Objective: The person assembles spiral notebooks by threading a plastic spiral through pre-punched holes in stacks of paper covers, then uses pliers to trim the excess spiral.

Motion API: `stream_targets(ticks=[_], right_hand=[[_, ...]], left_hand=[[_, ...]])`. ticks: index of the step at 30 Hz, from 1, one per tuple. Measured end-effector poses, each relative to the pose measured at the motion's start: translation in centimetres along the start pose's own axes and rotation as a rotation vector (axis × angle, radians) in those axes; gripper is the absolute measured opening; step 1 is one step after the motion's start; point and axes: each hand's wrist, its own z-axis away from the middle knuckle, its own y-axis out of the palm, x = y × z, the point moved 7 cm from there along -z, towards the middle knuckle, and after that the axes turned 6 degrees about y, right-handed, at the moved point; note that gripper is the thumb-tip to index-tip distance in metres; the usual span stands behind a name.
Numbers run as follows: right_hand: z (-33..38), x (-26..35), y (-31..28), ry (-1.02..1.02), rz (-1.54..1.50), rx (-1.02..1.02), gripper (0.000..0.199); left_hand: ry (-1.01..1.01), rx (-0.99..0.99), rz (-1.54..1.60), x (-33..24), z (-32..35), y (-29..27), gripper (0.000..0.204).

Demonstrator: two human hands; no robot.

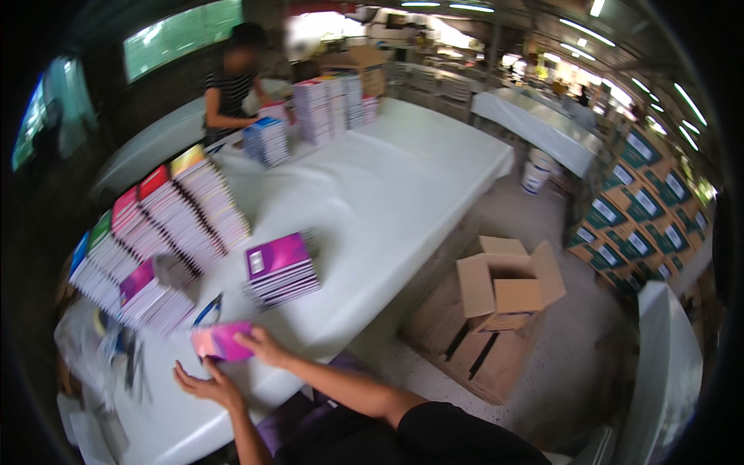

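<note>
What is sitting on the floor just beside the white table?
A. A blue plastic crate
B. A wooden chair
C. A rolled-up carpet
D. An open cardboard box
D: an open cardboard box with its flaps raised stands on flattened cardboard on the floor, right of the white table.

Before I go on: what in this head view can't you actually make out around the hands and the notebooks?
- Pink-purple notebook, head view: motion-blurred, cover detail unreadable.
- Right hand: on the notebook's edge; blur hides the grip.
- Left hand: open just below the notebook; contact unclear.
- Blue-handled tool: too small and blurred to identify.
- Clutter at the table's left end: smeared by blur and fisheye rim.
</note>
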Motion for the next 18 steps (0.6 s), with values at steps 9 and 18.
stream_targets(ticks=[9,18], right_hand=[[3.5,7.9,-1.1,-0.107,-0.136,-0.201,0.033],[2.0,15.4,-14.4,-0.43,0.332,-0.858,0.051]], left_hand=[[-0.477,0.306,1.171,-6.5,0.5,3.8,0.029],[0.765,0.34,0.548,-20.0,-6.5,11.1,0.026]])
